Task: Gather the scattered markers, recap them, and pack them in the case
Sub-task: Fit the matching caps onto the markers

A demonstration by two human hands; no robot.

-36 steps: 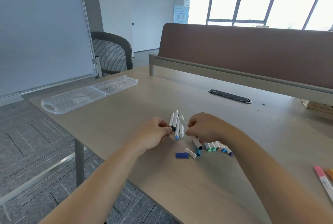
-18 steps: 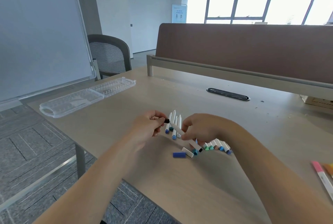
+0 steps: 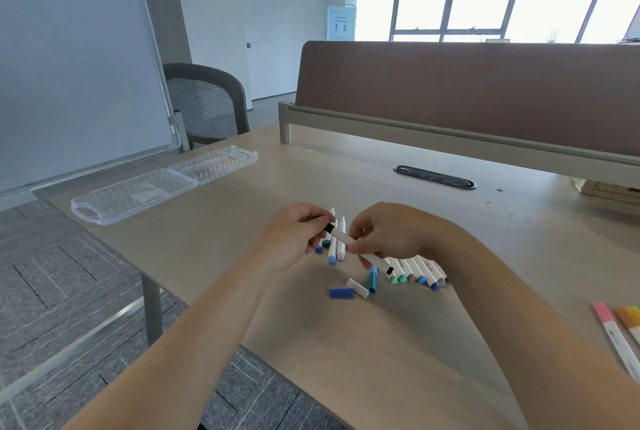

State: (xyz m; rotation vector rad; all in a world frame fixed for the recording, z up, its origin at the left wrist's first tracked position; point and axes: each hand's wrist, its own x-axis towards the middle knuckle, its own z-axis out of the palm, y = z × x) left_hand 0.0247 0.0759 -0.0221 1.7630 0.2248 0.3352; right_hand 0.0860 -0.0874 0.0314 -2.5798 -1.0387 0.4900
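Lifting black marker (image 3: 342, 238) off counter (image 3: 346, 343) in right grip (image 3: 391, 232), left grip (image 3: 291, 239) pinching cap (image 3: 329, 228) onto tip; recap nearly done

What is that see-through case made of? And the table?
The case looks like clear, glossy hard plastic: the table shows through it and its ridges catch light. The table looks like matte wood-look laminate, pale with faint grain; it might be real wood.
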